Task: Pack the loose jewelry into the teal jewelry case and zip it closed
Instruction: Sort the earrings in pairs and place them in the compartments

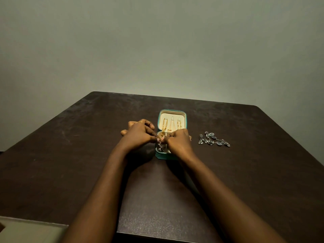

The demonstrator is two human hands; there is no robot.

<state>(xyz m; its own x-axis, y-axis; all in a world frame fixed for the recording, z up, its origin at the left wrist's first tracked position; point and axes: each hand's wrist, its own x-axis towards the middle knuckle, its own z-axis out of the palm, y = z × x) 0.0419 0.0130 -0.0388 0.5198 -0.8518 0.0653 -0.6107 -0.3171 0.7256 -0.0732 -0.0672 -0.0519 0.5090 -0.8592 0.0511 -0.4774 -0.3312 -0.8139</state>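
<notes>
Both hands, left hand (138, 135) and right hand (178, 140), pinch something tiny over the teal jewelry case (172, 120), while the silver necklace (214, 139) lies lengthwise rightward, nearer the right.

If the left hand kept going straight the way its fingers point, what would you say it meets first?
The left hand points right, toward the right hand, over the open teal case. Their fingertips already look to be touching, so it would likely meet the right hand's fingers first, though depth is hard to judge.
</notes>
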